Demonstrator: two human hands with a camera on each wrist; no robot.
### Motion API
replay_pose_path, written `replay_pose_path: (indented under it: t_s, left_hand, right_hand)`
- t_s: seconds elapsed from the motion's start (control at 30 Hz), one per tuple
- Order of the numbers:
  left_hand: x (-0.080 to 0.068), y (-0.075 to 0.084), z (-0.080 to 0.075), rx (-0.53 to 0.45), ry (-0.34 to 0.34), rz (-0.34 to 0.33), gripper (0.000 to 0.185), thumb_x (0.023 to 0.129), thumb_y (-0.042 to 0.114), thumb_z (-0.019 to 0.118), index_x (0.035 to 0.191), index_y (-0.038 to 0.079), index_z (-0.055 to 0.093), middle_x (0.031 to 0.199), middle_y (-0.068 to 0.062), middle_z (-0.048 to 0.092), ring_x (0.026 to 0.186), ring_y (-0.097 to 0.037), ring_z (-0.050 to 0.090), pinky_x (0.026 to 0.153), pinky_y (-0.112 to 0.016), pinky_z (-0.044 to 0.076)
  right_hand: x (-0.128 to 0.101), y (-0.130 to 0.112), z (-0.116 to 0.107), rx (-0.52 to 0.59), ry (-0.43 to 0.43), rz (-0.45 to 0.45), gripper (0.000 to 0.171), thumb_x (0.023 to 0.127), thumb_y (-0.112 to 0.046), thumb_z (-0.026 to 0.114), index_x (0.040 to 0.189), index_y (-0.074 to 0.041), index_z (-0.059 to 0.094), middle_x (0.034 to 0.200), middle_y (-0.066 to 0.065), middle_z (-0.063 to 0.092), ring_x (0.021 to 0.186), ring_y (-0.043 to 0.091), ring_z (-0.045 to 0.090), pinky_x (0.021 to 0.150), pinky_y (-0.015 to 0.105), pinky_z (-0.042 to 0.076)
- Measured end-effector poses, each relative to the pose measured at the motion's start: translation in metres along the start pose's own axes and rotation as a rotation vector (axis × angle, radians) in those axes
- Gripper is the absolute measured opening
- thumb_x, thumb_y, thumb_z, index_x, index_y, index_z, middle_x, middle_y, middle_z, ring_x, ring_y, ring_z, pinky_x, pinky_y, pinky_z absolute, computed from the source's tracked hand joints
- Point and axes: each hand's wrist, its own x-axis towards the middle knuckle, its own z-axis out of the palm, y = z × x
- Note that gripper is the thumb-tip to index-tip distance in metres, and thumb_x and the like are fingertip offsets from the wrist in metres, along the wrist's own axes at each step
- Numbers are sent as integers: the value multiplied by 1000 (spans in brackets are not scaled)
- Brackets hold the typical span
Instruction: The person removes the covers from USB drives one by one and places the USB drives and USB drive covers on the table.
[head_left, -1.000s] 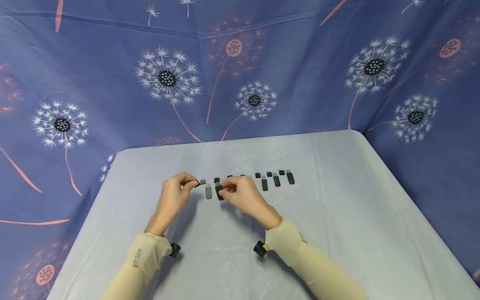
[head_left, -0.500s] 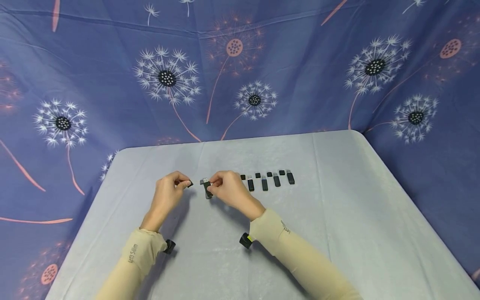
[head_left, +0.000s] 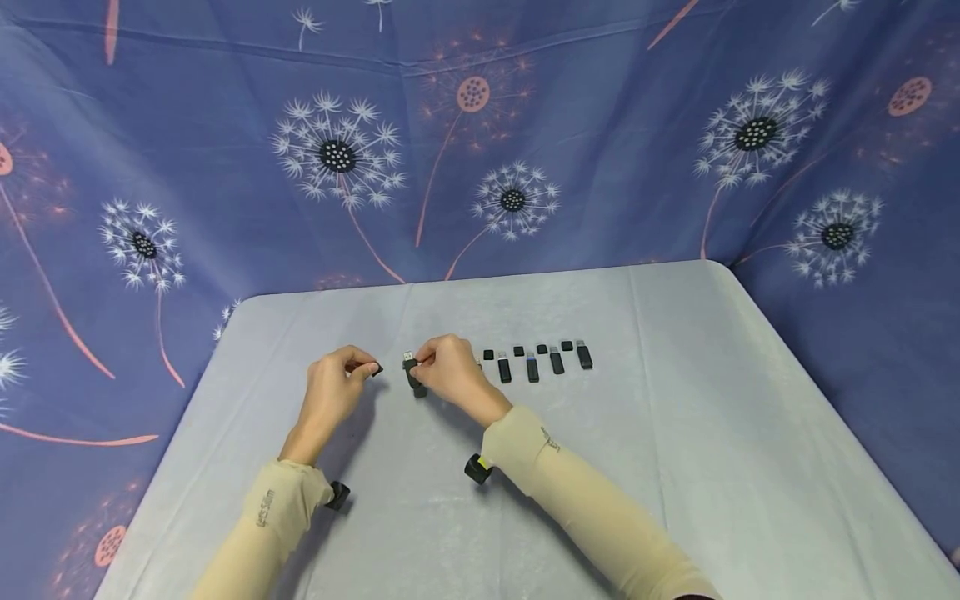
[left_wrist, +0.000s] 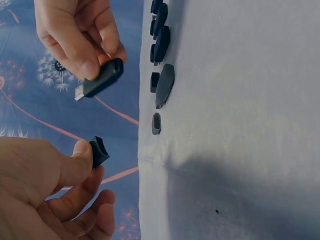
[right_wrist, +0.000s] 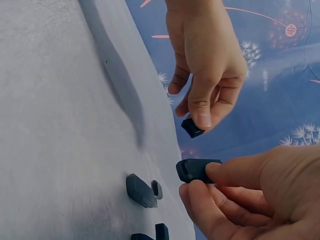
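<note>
Head view: black flash drive (head_left: 412, 374), bare silver plug.

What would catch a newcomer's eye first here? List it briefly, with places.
Two hands meet above the pale table: the right hand pinches a black USB stick with its metal plug bared, and the left hand pinches its small black cap just apart from it. To the right runs a row of sticks and caps. Behind hangs a blue dandelion-print cloth.
</note>
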Motion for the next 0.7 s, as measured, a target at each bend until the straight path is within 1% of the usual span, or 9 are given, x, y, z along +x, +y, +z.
replay_pose_path:
  t_s: [0.13, 0.23, 0.33, 0.4, 0.5, 0.57, 0.63, 0.7]
  left_hand:
    - [-1, 0, 1, -10, 5, -5, 6, 96, 16, 75, 96, 11, 78, 92, -8, 77, 92, -28, 71, 80, -44, 53]
    - [-2, 0, 1, -12, -5, -4, 6, 96, 16, 75, 97, 10, 78, 93, -9, 77, 92, -29, 71, 79, -44, 54]
    - [-2, 0, 1, -10, -11, -11, 7, 96, 15, 74, 97, 10, 78, 93, -9, 77, 91, -29, 71, 77, -42, 53]
    - [-2, 0, 1, -5, -10, -15, 7, 97, 16, 74, 96, 10, 78, 93, -9, 77, 90, -28, 71, 76, -41, 52]
    - [-2, 0, -1, -2, -7, -12, 8, 97, 16, 73, 96, 10, 78, 93, -9, 77, 89, -28, 71, 74, -39, 52]
    - [-2, -1, -1, -2, -5, -6, 8, 97, 16, 73, 96, 10, 78, 92, -10, 77, 88, -29, 71, 74, -40, 52]
    - [-2, -2, -2, -5, -4, 0, 7, 96, 15, 74, 96, 9, 78, 92, -11, 77, 88, -30, 71, 75, -41, 53]
    - [-2, -3, -2, -8, -4, 1, 6, 96, 13, 74, 95, 8, 78, 92, -11, 78, 89, -30, 71, 76, -43, 54]
  right_hand:
    - [4, -3, 5, 10, -20, 54, 12, 88, -12, 82, 98, -4, 79, 85, 6, 76, 68, 11, 69, 60, 23, 54]
    - [8, -5, 9, -23, -41, 88, 12, 88, -13, 83, 97, -5, 80, 92, 7, 78, 73, 13, 71, 61, 24, 55]
    - [12, -8, 16, -65, -59, 96, 12, 87, -13, 84, 96, -6, 81, 97, 7, 78, 78, 13, 71, 62, 23, 55]
    - [14, -10, 20, -63, -72, 103, 12, 87, -12, 83, 96, -5, 80, 91, 6, 79, 74, 12, 71, 61, 22, 55]
    - [15, -12, 25, -41, -83, 124, 9, 88, -9, 81, 95, -4, 79, 75, 4, 76, 63, 10, 70, 57, 22, 54]
    - [16, -14, 28, -30, -95, 144, 8, 89, -7, 80, 96, -3, 77, 68, 3, 74, 58, 11, 69, 55, 23, 54]
    - [18, -15, 32, -44, -105, 154, 12, 89, -7, 80, 100, -2, 76, 69, 3, 74, 59, 11, 70, 57, 23, 54]
    - [20, -17, 35, -78, -105, 159, 16, 89, -9, 80, 103, -4, 75, 77, 2, 75, 64, 11, 70, 60, 23, 54]
